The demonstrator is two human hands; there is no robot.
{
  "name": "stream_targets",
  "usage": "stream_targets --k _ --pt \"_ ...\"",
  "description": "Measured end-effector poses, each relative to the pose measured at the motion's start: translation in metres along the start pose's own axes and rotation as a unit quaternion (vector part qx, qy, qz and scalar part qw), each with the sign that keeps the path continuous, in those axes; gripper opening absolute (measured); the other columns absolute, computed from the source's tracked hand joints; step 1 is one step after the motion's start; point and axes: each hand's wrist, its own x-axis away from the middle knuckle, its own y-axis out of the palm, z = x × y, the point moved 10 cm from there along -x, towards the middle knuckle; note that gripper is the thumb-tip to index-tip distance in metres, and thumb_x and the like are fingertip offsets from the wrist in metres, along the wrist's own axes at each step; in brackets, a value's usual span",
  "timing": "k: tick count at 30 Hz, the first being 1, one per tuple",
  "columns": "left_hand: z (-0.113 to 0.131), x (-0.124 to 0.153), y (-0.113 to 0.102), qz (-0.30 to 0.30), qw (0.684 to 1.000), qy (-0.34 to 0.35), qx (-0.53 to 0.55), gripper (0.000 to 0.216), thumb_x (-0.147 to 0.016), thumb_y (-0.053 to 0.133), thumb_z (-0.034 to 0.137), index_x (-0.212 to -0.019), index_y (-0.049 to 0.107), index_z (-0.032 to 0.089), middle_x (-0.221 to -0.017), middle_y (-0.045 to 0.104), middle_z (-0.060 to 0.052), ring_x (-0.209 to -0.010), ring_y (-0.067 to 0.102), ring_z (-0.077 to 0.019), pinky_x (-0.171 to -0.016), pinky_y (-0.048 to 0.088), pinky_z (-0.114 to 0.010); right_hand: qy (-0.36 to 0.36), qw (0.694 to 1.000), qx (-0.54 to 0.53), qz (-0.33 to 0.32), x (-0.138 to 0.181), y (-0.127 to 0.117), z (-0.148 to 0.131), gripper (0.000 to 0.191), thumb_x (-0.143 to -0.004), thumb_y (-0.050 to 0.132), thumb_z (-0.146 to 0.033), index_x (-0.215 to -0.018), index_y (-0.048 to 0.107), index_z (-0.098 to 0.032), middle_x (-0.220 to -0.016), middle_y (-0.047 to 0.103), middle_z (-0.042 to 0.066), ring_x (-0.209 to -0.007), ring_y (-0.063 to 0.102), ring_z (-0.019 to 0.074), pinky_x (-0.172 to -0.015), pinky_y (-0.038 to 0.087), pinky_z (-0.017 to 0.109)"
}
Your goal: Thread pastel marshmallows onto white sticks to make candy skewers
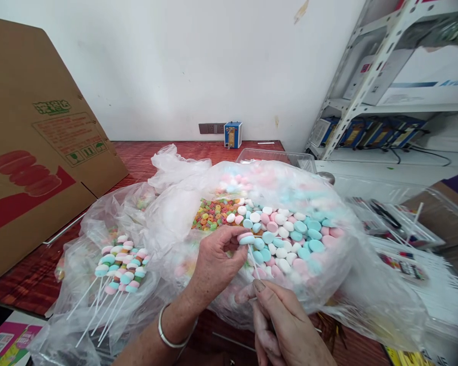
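My left hand (pixel 219 256) pinches pink and blue marshmallows (pixel 246 238) between thumb and fingers. White lollipop sticks (pixel 254 262) run down from them to my right hand (pixel 280 317), whose thumb and fingers are closed on the lower ends. How far the sticks go into the marshmallows is hidden. Just beyond both hands, a large clear plastic bag (pixel 336 259) lies open with loose pink, white and blue marshmallows (pixel 290 231) and small colourful gummy rings (pixel 213 213). To the left, several skewered candy sticks (pixel 124 267) rest on plastic, their white ends towards me.
A cardboard box (pixel 30 101) stands at the left on the red wood-patterned table (pixel 145 150). At the back is a small blue box (pixel 233 134) by the wall sockets. On the right, white sticks (pixel 435 290) lie near a clear bin, below a metal shelf (pixel 377 66).
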Motion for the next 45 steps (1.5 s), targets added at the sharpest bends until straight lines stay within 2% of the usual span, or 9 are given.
stream_targets --k 12,16,18,21,25,30,34,38,45 --pt "0.025 0.012 0.007 -0.011 0.991 0.108 -0.075 0.032 -0.08 0.061 0.005 -0.106 0.072 0.021 -0.101 0.075 -0.004 -0.087 0.068 -0.0143 -0.075 0.056 -0.023 -0.046 0.998 0.032 0.03 -0.01 -0.007 -0.011 0.046 -0.092 0.042 -0.064 -0.076 0.049 -0.022 -0.041 0.032 -0.012 -0.031 0.033 0.0069 -0.033 0.028 0.016" --pt "0.032 0.017 0.013 -0.057 0.985 0.132 -0.093 0.039 -0.08 0.059 0.003 -0.111 0.071 0.022 -0.104 0.075 -0.004 -0.097 0.068 -0.0169 -0.086 0.055 -0.027 -0.137 0.975 0.162 0.065 -0.02 -0.017 -0.037 0.049 -0.095 0.036 -0.064 -0.068 0.044 -0.024 -0.046 0.043 -0.007 -0.036 0.042 0.011 -0.041 0.04 0.023" --pt "0.03 0.011 0.004 -0.065 0.984 0.121 -0.11 0.045 -0.084 0.058 0.008 -0.126 0.064 0.023 -0.109 0.074 -0.005 -0.095 0.069 -0.0171 -0.087 0.055 -0.029 -0.219 0.912 0.315 0.143 -0.017 -0.028 -0.059 0.046 -0.098 0.034 -0.058 -0.073 0.053 -0.024 -0.058 0.059 0.0 -0.05 0.056 0.0165 -0.05 0.043 0.026" --pt "0.019 -0.01 -0.036 0.025 0.972 0.097 -0.215 0.038 -0.092 0.052 0.015 -0.129 0.061 0.02 -0.106 0.074 -0.007 -0.093 0.069 -0.0183 -0.088 0.054 -0.031 -0.294 0.751 0.519 0.282 0.001 -0.04 -0.081 0.039 -0.101 0.033 -0.049 -0.093 0.064 -0.026 -0.074 0.072 0.005 -0.061 0.065 0.0219 -0.051 0.039 0.028" --pt "-0.006 -0.035 -0.072 0.086 0.905 0.071 -0.411 0.026 -0.089 0.051 0.011 -0.105 0.071 0.017 -0.102 0.07 -0.011 -0.095 0.065 -0.0243 -0.085 0.053 -0.037 -0.317 0.616 0.65 0.312 0.011 -0.034 -0.079 0.038 -0.103 0.034 -0.042 -0.123 0.06 -0.025 -0.098 0.075 0.008 -0.06 0.067 0.0204 -0.046 0.038 0.031" --pt "-0.023 -0.041 -0.076 0.094 0.916 0.047 -0.387 0.019 -0.087 0.056 0.012 -0.091 0.074 0.018 -0.095 0.072 -0.008 -0.089 0.067 -0.0222 -0.083 0.052 -0.036 -0.331 0.601 0.665 0.296 0.009 -0.021 -0.078 0.034 -0.102 0.034 -0.027 -0.12 0.06 -0.016 -0.101 0.075 0.009 -0.073 0.073 0.0207 -0.052 0.045 0.031" --pt "-0.021 -0.033 -0.073 0.115 0.981 -0.024 -0.156 0.016 -0.084 0.066 0.024 -0.095 0.076 0.017 -0.091 0.076 -0.006 -0.084 0.069 -0.0202 -0.077 0.055 -0.032 -0.373 0.605 0.638 0.297 0.012 -0.006 -0.084 0.031 -0.101 0.036 -0.021 -0.121 0.06 -0.015 -0.097 0.075 0.008 -0.073 0.072 0.019 -0.056 0.045 0.029" --pt "-0.025 -0.026 -0.051 0.072 0.99 -0.115 0.038 0.024 -0.074 0.076 0.032 -0.091 0.077 0.015 -0.074 0.075 -0.003 -0.063 0.065 -0.0149 -0.061 0.053 -0.026 -0.384 0.608 0.63 0.293 0.014 0.001 -0.088 0.028 -0.101 0.038 -0.02 -0.116 0.062 -0.015 -0.09 0.074 0.007 -0.069 0.071 0.0177 -0.055 0.042 0.028" --pt "-0.023 -0.021 -0.041 0.051 0.992 -0.095 0.063 0.016 -0.074 0.076 0.024 -0.088 0.079 0.017 -0.083 0.075 -0.003 -0.075 0.066 -0.0145 -0.071 0.054 -0.024 -0.41 0.565 0.642 0.318 0.023 0.003 -0.093 0.032 -0.101 0.033 -0.021 -0.11 0.064 -0.017 -0.08 0.07 0.003 -0.053 0.065 0.015 -0.047 0.039 0.028"
